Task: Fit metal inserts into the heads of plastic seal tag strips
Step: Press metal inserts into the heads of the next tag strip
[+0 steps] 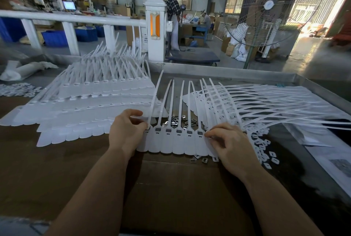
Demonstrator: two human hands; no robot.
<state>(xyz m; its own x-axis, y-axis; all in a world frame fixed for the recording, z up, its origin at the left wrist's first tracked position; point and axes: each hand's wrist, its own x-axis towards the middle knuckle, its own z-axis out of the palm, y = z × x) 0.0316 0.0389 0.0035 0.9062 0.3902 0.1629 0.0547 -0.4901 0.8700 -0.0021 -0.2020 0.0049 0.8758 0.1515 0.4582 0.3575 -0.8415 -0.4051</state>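
On the far left of the brown cardboard sheet [57, 169] covering the worktable, a scatter of small white plastic pieces [18, 89] is seen beside a crumpled white bag [22, 70]. Next to these, a large stack of white seal tags [91, 102] is laid in overlapping rows, its thin tails fanned upward toward a white railing [72, 19]. At the centre, a joined row of tags [171, 140] is spread flat on the cardboard, tails pointing away, and dark rectangular slots are visible in its heads. The left end of this row is held by the left hand [126, 131], whose fingers are curled with the thumb and fingertips pinching the tag head. Just behind the row, a small heap of shiny metal inserts [180, 120] is seen, and a few more are scattered at the row's near edge. The right end of the row is pressed and pinched by the right hand [230, 146], its fingers bent over the tag heads; whether an insert is held under them cannot be told. Further right, a second pile of tags [247, 102] is fanned out, with loose white caps [266, 152] strewn below it and printed paper sheets [326, 157] along the metal table rim [322, 91]. Beyond, a large fan [269, 5] is seen.
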